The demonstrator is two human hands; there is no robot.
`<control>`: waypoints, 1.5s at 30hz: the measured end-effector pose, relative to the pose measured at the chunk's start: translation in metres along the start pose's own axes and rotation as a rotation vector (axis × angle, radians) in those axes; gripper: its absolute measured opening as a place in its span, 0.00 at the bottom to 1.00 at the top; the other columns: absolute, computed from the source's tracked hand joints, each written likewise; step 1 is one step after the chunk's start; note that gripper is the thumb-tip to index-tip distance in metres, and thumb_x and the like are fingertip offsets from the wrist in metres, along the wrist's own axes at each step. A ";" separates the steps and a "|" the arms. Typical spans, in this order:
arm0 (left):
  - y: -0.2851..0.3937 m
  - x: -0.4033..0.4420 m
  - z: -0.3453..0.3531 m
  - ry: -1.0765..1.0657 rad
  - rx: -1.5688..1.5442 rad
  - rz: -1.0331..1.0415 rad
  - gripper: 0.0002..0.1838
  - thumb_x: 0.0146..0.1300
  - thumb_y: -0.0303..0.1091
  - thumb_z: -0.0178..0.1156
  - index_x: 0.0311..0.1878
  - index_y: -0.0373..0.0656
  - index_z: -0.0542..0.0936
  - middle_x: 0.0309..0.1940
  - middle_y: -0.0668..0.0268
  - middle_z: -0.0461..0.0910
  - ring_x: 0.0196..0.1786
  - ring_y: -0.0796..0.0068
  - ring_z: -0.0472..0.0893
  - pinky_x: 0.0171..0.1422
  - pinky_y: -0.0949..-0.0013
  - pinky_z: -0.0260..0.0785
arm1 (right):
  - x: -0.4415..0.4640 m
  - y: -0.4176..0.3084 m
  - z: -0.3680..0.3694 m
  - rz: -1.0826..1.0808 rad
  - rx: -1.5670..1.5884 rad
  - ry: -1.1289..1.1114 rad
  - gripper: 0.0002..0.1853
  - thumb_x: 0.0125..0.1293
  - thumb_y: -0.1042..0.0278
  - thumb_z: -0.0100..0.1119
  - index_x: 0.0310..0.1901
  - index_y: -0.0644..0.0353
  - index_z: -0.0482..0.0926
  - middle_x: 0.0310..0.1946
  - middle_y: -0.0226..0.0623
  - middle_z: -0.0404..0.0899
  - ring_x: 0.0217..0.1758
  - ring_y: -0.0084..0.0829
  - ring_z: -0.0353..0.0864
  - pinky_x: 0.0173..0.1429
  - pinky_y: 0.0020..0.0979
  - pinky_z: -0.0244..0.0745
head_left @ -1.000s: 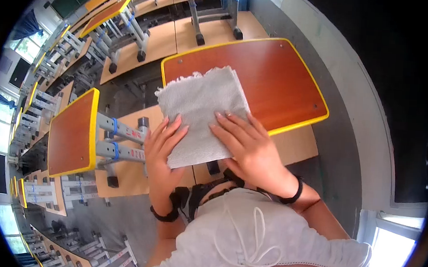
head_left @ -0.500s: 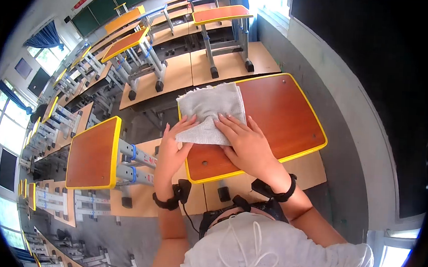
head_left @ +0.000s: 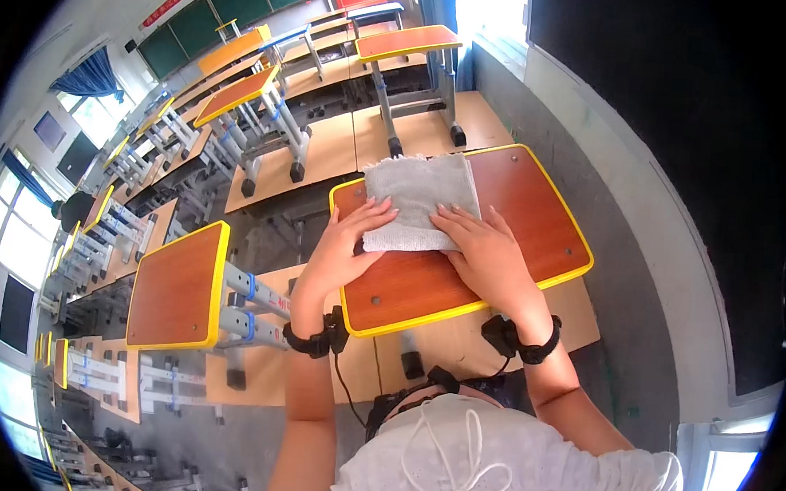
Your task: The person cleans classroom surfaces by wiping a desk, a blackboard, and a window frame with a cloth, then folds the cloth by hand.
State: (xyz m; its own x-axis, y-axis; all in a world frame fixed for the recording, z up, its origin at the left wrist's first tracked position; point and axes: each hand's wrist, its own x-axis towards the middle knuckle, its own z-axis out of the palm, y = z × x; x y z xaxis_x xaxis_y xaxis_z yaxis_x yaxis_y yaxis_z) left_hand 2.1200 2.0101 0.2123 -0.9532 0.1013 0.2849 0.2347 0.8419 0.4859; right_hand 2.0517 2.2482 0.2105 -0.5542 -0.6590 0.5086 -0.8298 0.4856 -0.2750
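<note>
A folded grey cloth [head_left: 420, 192] with a frayed far edge lies on the reddish-brown, yellow-rimmed seat top [head_left: 533, 204] in front of me. My left hand [head_left: 337, 253] rests at the cloth's left edge, fingers stretched out over its near-left part. With its fingers spread flat, my right hand [head_left: 490, 258] presses on the cloth's near-right part. Neither hand is closed around the cloth. Both wrists carry black straps with small black devices.
Another yellow-edged seat [head_left: 177, 288] stands tilted in view at the left, on grey legs. Pale wooden desktops [head_left: 318, 153] bear more upturned stools ahead. A grey wall [head_left: 625, 231] runs along the right. A green chalkboard [head_left: 232, 10] hangs far off.
The cloth has shifted to the right across the seat top, and both hands have moved right with it. My left fingers now lie flatter near its left edge. The view has tilted slightly.
</note>
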 end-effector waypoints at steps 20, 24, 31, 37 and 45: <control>0.052 -0.059 -0.004 -0.100 -0.069 0.073 0.25 0.54 0.30 0.57 0.59 0.45 0.77 0.66 0.65 0.69 0.71 0.55 0.64 0.72 0.41 0.48 | -0.051 -0.009 -0.034 -0.071 0.196 0.057 0.18 0.52 0.76 0.62 0.48 0.60 0.79 0.50 0.39 0.80 0.55 0.39 0.78 0.58 0.40 0.71; 0.078 -0.083 -0.002 -0.119 0.022 0.059 0.27 0.51 0.33 0.61 0.59 0.48 0.77 0.66 0.66 0.70 0.70 0.57 0.64 0.71 0.41 0.52 | -0.065 -0.016 -0.052 -0.100 0.258 -0.018 0.19 0.51 0.73 0.64 0.48 0.59 0.79 0.50 0.37 0.81 0.54 0.37 0.80 0.55 0.37 0.73; 0.110 -0.098 0.013 -0.032 0.128 0.021 0.29 0.46 0.31 0.66 0.58 0.49 0.78 0.63 0.70 0.72 0.65 0.61 0.68 0.70 0.40 0.53 | -0.077 -0.013 -0.077 -0.131 0.226 -0.161 0.21 0.51 0.77 0.61 0.50 0.55 0.78 0.51 0.30 0.81 0.57 0.30 0.78 0.65 0.45 0.65; 0.126 -0.075 0.028 -0.066 0.174 0.080 0.27 0.56 0.34 0.61 0.61 0.48 0.74 0.64 0.67 0.71 0.67 0.61 0.67 0.72 0.41 0.48 | -0.085 0.015 -0.089 -0.039 0.253 -0.192 0.22 0.51 0.79 0.60 0.50 0.53 0.80 0.51 0.28 0.81 0.59 0.29 0.77 0.71 0.51 0.57; 0.144 -0.014 0.076 -0.042 0.178 0.221 0.32 0.56 0.38 0.62 0.65 0.46 0.70 0.67 0.61 0.65 0.70 0.56 0.63 0.74 0.43 0.46 | -0.108 0.074 -0.081 0.188 0.359 0.067 0.20 0.52 0.77 0.52 0.49 0.57 0.81 0.49 0.34 0.82 0.60 0.36 0.77 0.73 0.52 0.51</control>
State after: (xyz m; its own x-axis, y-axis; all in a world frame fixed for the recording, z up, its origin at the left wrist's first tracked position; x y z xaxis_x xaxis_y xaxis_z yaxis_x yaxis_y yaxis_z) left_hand 2.1528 2.1703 0.2157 -0.8906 0.3111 0.3317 0.4039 0.8764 0.2625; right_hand 2.0559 2.4016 0.2010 -0.7026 -0.5336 0.4708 -0.6913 0.3546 -0.6296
